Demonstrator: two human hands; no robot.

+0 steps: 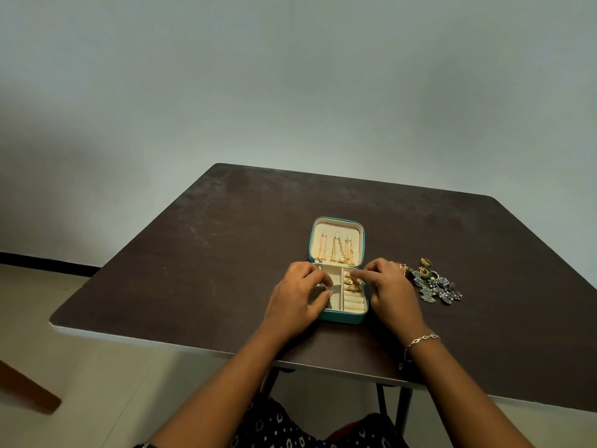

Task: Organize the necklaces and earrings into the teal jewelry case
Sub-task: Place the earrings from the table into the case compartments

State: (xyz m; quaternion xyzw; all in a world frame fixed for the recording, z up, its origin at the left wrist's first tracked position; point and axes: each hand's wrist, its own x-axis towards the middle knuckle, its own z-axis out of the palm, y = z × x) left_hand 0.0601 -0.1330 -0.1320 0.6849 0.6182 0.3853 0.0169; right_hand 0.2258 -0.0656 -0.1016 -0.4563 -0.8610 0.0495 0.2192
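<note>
Far left: pale floor [48, 367], with a brown wooden piece [26, 389] cut off by the frame's edge. The dark table [226, 237] has a left edge running on a diagonal, rounded corners and a pale trim along the near edge. A broad stretch of bare top lies left of the case and another behind it, up to the far edge by the grey wall [290, 92]. The left hand [298, 294] lies over the left wall of the teal jewelry case [342, 318], fingers curled into the left compartments. Cannot tell whether they hold anything. The case is open, mid-table and nearer the near edge than the far one. Its lid [337, 229] is tilted back, with gold necklaces [339, 250] hanging inside from three hooks. The gold earrings [350, 281] sit in the back right compartment, with cream ring rolls [353, 302] in front of them. The right hand [391, 286] is beside the case's right wall, index finger stretched onto the gold earrings and the other fingers bent. The thumb is hidden, so a pinch cannot be told. A silver bracelet [421, 339] sits on that wrist. A loose heap of silver and green earrings [436, 282] lies just right of the right hand, apart from the case, with open tabletop beyond it to the right edge.
</note>
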